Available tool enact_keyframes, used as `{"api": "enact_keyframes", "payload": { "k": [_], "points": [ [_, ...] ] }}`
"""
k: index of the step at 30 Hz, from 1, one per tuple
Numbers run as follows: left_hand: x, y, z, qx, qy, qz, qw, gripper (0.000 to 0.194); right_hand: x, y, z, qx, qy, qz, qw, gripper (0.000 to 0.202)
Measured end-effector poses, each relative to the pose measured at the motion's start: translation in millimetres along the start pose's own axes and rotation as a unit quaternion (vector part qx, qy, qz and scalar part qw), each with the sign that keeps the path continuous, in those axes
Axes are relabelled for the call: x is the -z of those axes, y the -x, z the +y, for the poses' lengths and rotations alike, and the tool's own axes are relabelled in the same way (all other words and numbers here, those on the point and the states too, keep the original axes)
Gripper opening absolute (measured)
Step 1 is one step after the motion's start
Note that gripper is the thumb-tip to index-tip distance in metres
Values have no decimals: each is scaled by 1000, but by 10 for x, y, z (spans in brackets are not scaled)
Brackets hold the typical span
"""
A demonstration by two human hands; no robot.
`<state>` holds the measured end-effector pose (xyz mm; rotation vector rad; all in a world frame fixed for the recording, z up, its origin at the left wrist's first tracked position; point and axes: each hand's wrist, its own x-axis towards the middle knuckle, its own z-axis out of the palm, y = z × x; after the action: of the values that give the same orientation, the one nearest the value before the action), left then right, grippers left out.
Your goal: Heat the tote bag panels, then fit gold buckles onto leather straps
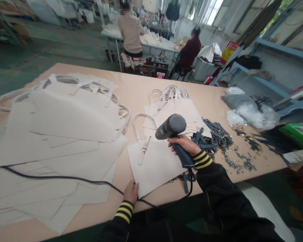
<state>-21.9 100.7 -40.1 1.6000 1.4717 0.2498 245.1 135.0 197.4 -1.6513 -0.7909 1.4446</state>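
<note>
The right hand is wrapped around the handle of a hair dryer, held above the far right part of a pale bag that lies flat between the two hands. The left hand is at the bag's near left corner, its fingers bent in; whether they pinch the edge or only press on it, I cannot tell. Beyond the left hand, a strap with a metal buckle already sits on this bag, so that part looks done; the work with the dryer seems underway, though nothing shows whether it is blowing or how much of the bag it has covered. To the left of the left hand spreads a large pile of bags, and past the right hand lies a smaller stack; straps show on bags in both. Which of them is finished and which is waiting cannot be told, so the amount left is unclear. Loose dark strips lie beyond and to the right of the right hand.
</note>
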Motion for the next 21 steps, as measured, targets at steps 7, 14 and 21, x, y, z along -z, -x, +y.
{"api": "enact_keyframes", "payload": {
  "k": [7, 14, 21],
  "points": [
    [69, -104, 53, 16, -8, 12, 1000, 14, 274, 15, -229, 27, 3, 77, 997, 15],
    [93, -102, 164, 58, 0, 15, 998, 12, 355, -14, -120, 29, 10, 101, 994, 13],
    [-34, 427, -117, 141, 44, 12, 989, 16, 535, 1039, 151, -14, 25, 12, 1000, 25]
  ]
}}
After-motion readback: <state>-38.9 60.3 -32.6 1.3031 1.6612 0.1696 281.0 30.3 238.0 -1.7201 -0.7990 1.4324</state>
